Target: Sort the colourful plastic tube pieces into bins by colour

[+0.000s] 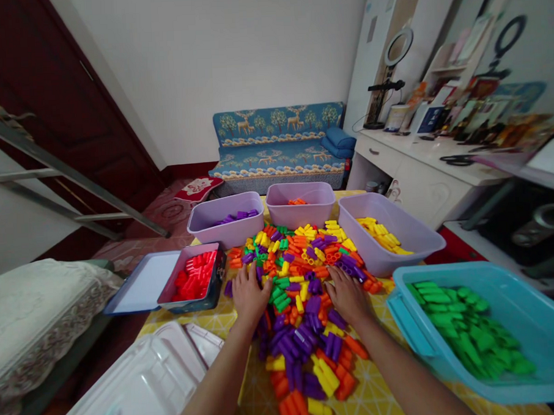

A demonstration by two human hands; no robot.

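Fingers of the left hand and right hand rest loosely spread on mixed plastic pieces, centre frame; whether any is pinched I cannot tell; the step seems to be handling this pile; lifting one would call for parting jumbled neighbours. Lilac tubs wall the far edge; a turquoise tub stands lower right, white lids lower left.

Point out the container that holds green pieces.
The turquoise rectangular plastic tub at the right: only it holds green plastic pieces; other containers hold purple, orange, yellow or red.
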